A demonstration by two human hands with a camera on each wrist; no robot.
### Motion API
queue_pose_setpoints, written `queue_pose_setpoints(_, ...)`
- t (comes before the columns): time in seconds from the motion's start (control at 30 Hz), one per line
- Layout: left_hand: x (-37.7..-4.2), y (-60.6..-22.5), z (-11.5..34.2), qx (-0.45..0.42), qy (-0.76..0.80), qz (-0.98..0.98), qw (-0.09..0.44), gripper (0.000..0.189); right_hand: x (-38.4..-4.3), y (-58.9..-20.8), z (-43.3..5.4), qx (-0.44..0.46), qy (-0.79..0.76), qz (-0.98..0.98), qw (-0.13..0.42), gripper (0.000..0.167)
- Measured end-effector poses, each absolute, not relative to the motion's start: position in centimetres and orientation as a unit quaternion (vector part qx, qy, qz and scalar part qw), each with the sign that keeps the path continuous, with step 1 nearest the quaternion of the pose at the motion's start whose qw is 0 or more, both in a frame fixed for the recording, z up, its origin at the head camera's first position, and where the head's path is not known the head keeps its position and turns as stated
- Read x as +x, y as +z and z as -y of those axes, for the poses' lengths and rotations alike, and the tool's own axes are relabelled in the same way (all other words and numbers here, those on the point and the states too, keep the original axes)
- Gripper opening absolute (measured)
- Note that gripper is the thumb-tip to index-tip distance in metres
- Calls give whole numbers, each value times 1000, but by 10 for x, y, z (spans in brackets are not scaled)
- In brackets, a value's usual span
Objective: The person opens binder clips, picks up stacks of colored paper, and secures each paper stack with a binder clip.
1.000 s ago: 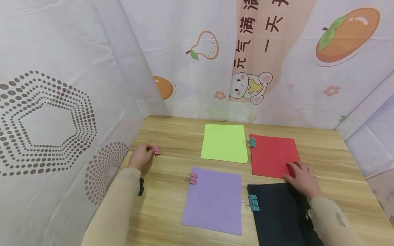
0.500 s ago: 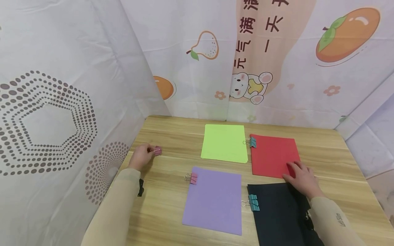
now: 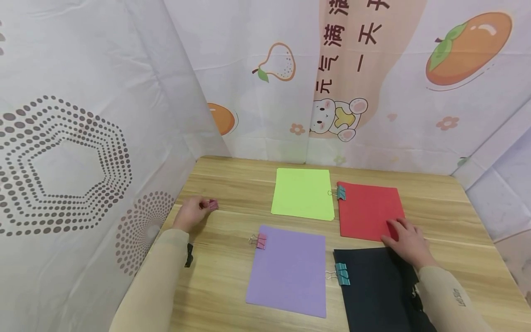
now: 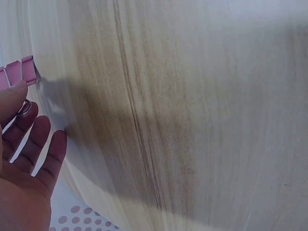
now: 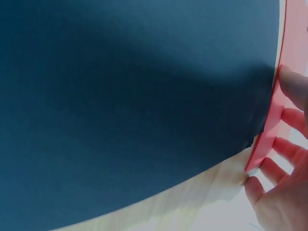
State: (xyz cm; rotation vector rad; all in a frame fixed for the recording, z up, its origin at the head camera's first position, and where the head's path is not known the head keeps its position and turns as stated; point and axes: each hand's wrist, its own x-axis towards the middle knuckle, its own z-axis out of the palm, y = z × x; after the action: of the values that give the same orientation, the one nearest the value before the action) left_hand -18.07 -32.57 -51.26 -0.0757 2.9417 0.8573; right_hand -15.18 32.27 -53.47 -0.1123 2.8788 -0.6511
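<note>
At the table's left side my left hand (image 3: 191, 213) pinches a pink binder clip (image 3: 213, 204) between thumb and forefinger. In the left wrist view the clip (image 4: 20, 72) shows its wire handles, and the other fingers are spread and slightly bent. My right hand (image 3: 408, 243) rests on the lower right part of the red paper (image 3: 367, 210), with the thumb and fingertips along its edge in the right wrist view. A teal binder clip (image 3: 341, 192) grips the red paper's left edge. Black paper (image 3: 375, 286), partly under my right forearm, bears another teal clip (image 3: 342, 274).
Purple paper (image 3: 288, 276) lies at the middle front with a pink clip (image 3: 261, 241) on its left edge. Lime-green paper (image 3: 303, 192) lies behind it, no clip on it. Printed curtains (image 3: 265, 115) border the wooden table (image 3: 228, 184) at back and left.
The pink clip in my left hand has turned and tilted a little, and its raised wire handle no longer shows as before. My right hand stays on the red paper.
</note>
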Motion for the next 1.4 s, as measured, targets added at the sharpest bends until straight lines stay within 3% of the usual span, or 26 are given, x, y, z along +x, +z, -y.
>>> queue_pose_setpoints(0.5,-179,-517,330,-12,294,-955,47,13,-152,-536,-323,-38,-222,-970,91,79)
queue_pose_setpoints(0.87,-177,-517,329,-39,304,-951,39,33,-153,-537,-323,-38,-223,-970,90,79)
queue_pose_setpoints(1.1,-175,-519,330,-50,304,-950,46,56,-152,-537,-323,-37,-223,-970,89,79)
queue_pose_setpoints(1.4,-175,-520,329,-34,300,-952,55,65,-152,-537,-323,-37,-223,-970,90,78)
